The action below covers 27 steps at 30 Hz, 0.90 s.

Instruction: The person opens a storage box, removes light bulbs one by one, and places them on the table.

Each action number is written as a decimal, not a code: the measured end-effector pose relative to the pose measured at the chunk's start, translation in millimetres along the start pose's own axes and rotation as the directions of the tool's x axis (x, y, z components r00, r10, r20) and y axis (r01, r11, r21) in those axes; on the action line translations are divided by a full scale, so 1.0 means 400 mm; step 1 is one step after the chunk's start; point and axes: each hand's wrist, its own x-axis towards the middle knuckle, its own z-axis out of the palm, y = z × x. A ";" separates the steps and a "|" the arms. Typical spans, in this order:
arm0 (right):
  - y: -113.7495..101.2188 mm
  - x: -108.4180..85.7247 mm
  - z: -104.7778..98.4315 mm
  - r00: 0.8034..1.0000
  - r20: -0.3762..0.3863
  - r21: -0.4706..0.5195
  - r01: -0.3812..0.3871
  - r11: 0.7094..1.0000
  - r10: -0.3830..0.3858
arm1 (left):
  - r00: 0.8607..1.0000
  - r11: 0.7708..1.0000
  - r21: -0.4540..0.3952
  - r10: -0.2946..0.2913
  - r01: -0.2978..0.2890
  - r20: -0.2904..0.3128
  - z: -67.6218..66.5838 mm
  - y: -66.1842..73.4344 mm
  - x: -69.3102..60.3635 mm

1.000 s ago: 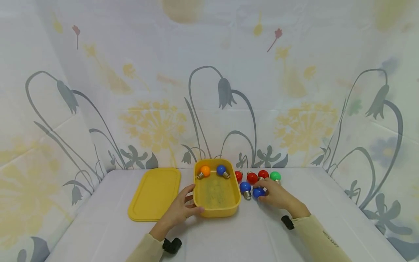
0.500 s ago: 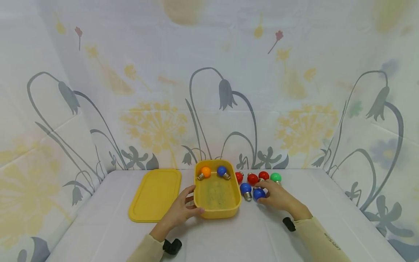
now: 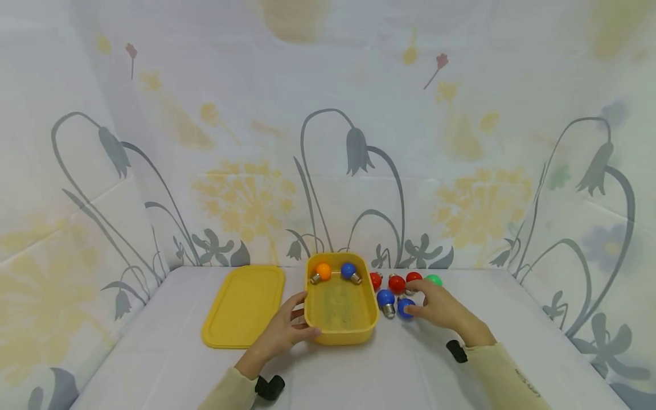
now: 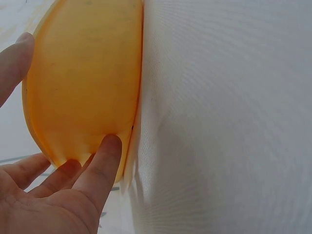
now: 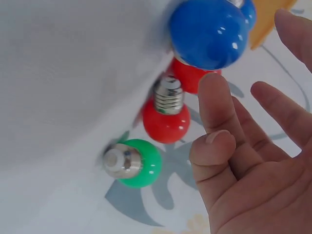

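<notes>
My left hand (image 3: 279, 336) is at the near left corner of a yellow plastic box (image 3: 340, 337), thumb on its near side, fingers round the left wall; the left wrist view shows the fingertips (image 4: 112, 146) against that wall. Inside the box, an orange light bulb (image 3: 323, 270) and a blue light bulb (image 3: 348, 270) lie at the far end. My right hand (image 3: 439, 307) hovers over a blue light bulb (image 3: 405, 308) on the table. Its fingers are spread beside the bulb (image 5: 209, 34) in the right wrist view, apparently not gripping it. Another blue bulb (image 3: 385, 299) lies just left.
A flat yellow lid (image 3: 245, 307) lies left of the box. Behind the blue bulbs are red bulbs (image 3: 397, 283) and a green bulb (image 3: 434, 280), near the patterned cloth backdrop (image 3: 328, 216). White cloth covers the table (image 3: 353, 381).
My right hand has loosened around the near blue bulb, the fingers drawing slightly back to the right. My left hand keeps its place on the box. The head view has shifted slightly.
</notes>
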 end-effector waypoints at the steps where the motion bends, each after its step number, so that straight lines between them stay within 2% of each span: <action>1: -0.004 0.001 -0.005 1.000 -0.008 0.004 0.009 1.000 -0.009 | 1.000 1.000 0.003 -0.002 0.002 0.000 0.001 0.001 -0.001; 9: -0.042 0.029 -0.022 0.994 -0.054 -0.008 0.098 0.995 -0.098 | 1.000 1.000 -0.007 -0.007 0.007 -0.002 0.001 0.004 -0.004; 15: -0.091 0.062 -0.023 0.992 -0.046 -0.031 0.114 0.993 -0.115 | 1.000 1.000 -0.009 -0.006 0.006 0.001 0.000 0.001 -0.003; 22: -0.157 0.111 -0.016 0.992 -0.003 0.025 0.130 0.991 -0.130 | 1.000 1.000 -0.005 0.010 -0.010 0.005 0.000 -0.009 0.001; 27: -0.194 0.150 0.003 0.992 0.039 0.009 0.120 0.993 -0.120 | 1.000 1.000 0.003 0.016 -0.016 0.007 0.002 -0.011 0.002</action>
